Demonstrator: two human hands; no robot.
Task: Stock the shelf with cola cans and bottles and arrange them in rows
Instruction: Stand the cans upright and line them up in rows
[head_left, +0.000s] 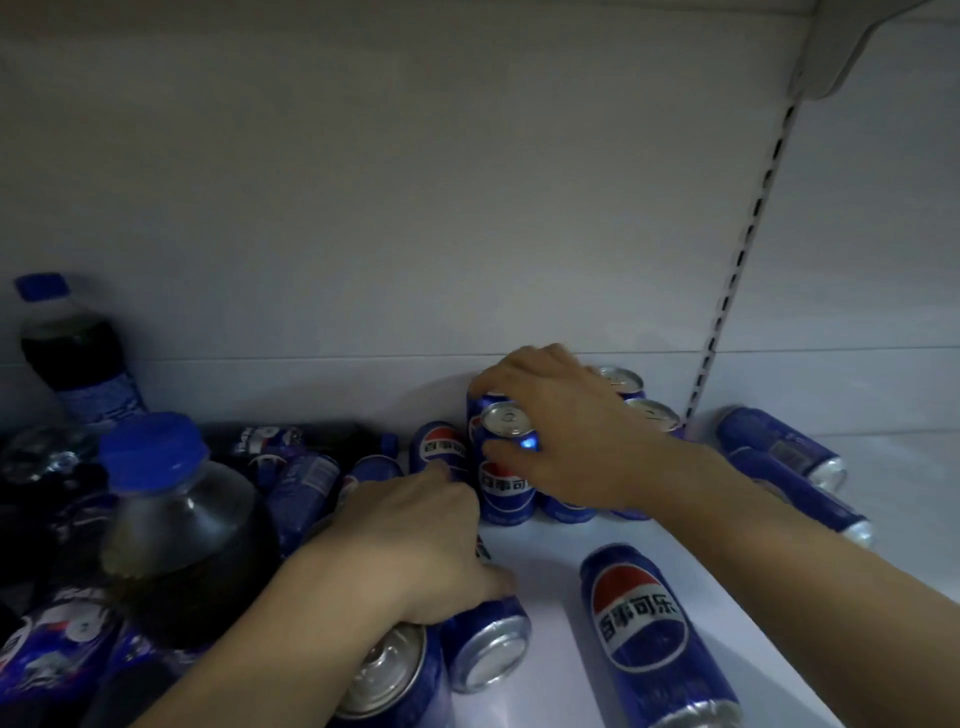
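A white shelf (561, 545) half-stocked with cola: bottles crowd its left side, led by a large blue-capped bottle (176, 545) in the foreground and a second bottle (72, 353) upright against the back panel. A cluster of standing cans (506, 488) forms the start of a row at the rear, near the slotted upright (748, 249). Past that, more loose cans (779, 447) lie on their sides. Another fallen can (644, 623) rests at the front, its long axis running roughly front to back.

The person's right hand (571, 441) is clamped over the standing cans, fingertips curled down behind them and thumb pressed to the front one's side. The left hand (415, 540) is curled over a gripped can (488, 649) that lies on its side, silver end toward the camera, long axis pointing at the row. This can sits in front of and just left of the standing cluster. It appears it must be tipped upright and set beside them, and the left hand already has it.
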